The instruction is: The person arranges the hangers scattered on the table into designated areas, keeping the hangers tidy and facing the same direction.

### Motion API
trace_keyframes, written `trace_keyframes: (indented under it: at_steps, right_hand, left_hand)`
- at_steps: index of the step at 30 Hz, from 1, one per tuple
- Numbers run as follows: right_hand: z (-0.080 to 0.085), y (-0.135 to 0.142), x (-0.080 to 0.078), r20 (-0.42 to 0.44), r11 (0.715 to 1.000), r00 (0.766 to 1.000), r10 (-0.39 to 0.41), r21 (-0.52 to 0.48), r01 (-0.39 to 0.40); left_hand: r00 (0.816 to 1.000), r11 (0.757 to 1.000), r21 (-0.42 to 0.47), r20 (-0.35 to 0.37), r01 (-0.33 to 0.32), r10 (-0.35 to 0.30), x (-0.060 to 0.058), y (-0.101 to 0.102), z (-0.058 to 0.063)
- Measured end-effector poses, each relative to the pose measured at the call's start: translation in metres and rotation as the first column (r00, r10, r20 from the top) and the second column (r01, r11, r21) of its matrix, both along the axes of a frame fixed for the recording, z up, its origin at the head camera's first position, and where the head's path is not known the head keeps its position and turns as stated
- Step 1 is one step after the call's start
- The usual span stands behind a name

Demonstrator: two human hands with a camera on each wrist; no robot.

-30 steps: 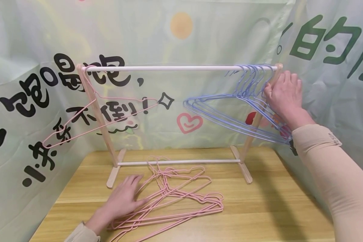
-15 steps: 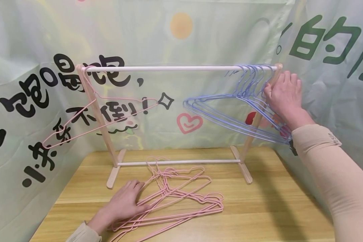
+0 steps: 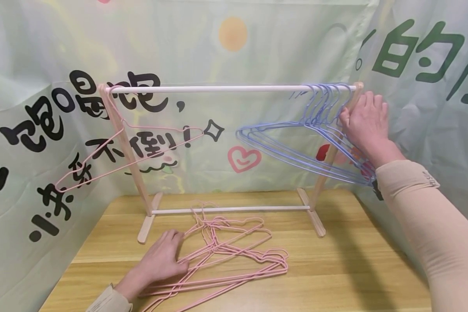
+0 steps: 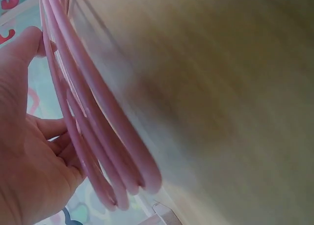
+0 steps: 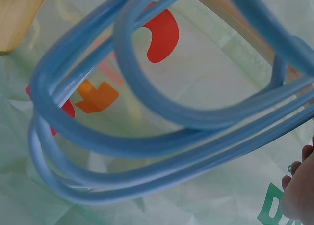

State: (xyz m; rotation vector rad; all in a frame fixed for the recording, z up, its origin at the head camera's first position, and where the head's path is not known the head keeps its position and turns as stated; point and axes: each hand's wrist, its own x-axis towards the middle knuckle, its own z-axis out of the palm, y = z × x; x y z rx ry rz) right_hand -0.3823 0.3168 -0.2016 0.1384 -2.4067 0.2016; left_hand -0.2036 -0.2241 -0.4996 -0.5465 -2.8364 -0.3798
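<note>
My left hand (image 3: 160, 260) is at the left side of a pile of pink wire hangers (image 3: 218, 251) on the table, its thumb and fingers pinching the wire of an upper one. In the left wrist view, several pink hanger ends (image 4: 103, 131) stack close beside that hand (image 4: 29, 151). Up at the right, my right hand (image 3: 368, 119) grips the upright of a small wooden clothes rack (image 3: 218, 89). Blue hangers (image 3: 316, 125) hang bunched on the rail next to it, and their rounded ends (image 5: 122, 146) fill the right wrist view. One pink hanger (image 3: 164, 128) hangs at the rail's left end.
The rack stands on two wooden feet (image 3: 316, 223) joined by a low white bar (image 3: 234, 209) on the wood-grain table (image 3: 335, 268). Printed cloth (image 3: 203, 52) surrounds the table at the back and both sides.
My left hand has shifted slightly right and down over the pink pile, its thumb drawing in at the wire. The upper pink hanger has moved slightly. My right hand has stayed in place.
</note>
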Motion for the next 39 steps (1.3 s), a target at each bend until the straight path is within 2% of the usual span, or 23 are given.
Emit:
trace_keyframes:
  at_steps: [8,13,18,26,32,35,39]
  right_hand:
    - [0.0,0.0,-0.001,0.009,1.0,1.0,0.0,-0.001,0.0]
    - [0.001,0.001,-0.002,0.012,1.0,1.0,0.001,-0.006,-0.001]
    - [0.001,0.001,-0.002,0.015,1.0,1.0,-0.007,-0.002,0.007]
    - [0.0,0.0,-0.001,0.002,1.0,1.0,-0.002,-0.006,0.002]
    - [0.0,0.0,-0.001,-0.003,1.0,1.0,-0.006,-0.004,0.006]
    - [0.0,0.0,-0.001,-0.001,1.0,1.0,-0.008,-0.004,0.008]
    - [0.001,0.0,-0.001,0.006,1.0,1.0,-0.012,-0.005,0.012]
  left_hand:
    - [0.999,0.999,0.04,-0.041,-0.008,0.01,-0.002,-0.001,-0.001]
    - [0.994,0.996,0.085,-0.108,0.02,-0.01,-0.005,-0.001,0.0]
    - [0.981,0.992,0.103,-0.188,0.068,-0.047,-0.007,-0.001,0.001]
    - [0.946,0.985,0.095,-0.306,0.14,-0.105,-0.01,0.002,0.004]
    - [0.921,0.983,0.076,-0.368,0.17,-0.131,-0.013,0.003,0.015]
    - [0.898,0.976,0.082,-0.412,0.203,-0.153,-0.016,0.001,0.023]
    - [0.852,0.969,0.062,-0.492,0.239,-0.179,-0.019,-0.004,0.035]
